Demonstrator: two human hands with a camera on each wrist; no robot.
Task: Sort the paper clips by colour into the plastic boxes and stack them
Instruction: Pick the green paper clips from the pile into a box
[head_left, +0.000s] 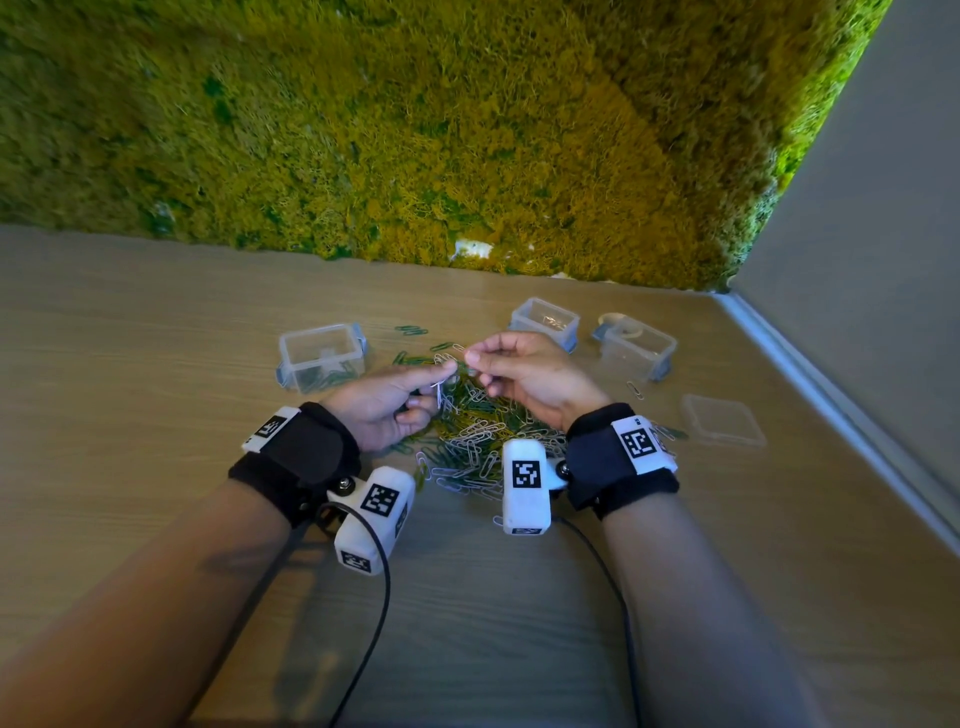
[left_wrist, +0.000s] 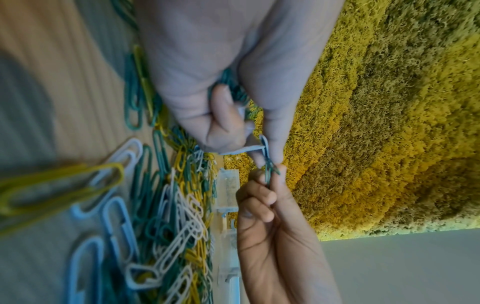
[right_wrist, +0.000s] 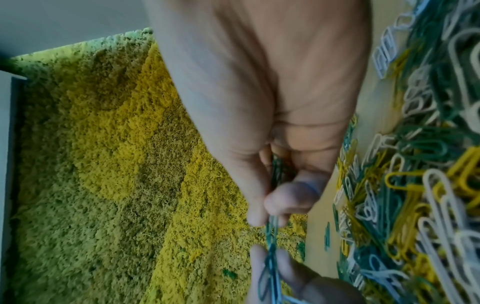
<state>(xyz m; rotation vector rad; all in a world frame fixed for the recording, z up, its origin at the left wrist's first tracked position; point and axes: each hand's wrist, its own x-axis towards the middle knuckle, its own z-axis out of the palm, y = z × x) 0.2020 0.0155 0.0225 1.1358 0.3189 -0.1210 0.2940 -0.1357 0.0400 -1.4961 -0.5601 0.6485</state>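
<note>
A mixed pile of green, yellow and white paper clips (head_left: 478, 436) lies on the wooden table. Both hands hover over its far side with their fingertips together. My left hand (head_left: 449, 369) pinches a small bunch of clips (left_wrist: 269, 164), green with a white one, and more clips sit in its curled fingers. My right hand (head_left: 475, 358) pinches the same bunch of green clips (right_wrist: 271, 232) from the other side. A clear box (head_left: 322, 358) at the left holds green clips. A second box (head_left: 545, 322) at the back right holds a few white clips. A third box (head_left: 636, 345) stands right of it.
A clear lid (head_left: 724, 418) lies flat at the right, near the wall's skirting. A single clip (head_left: 635, 389) lies in front of the third box, and loose green clips (head_left: 411, 330) behind the pile. A moss wall (head_left: 415, 130) rises at the table's far edge.
</note>
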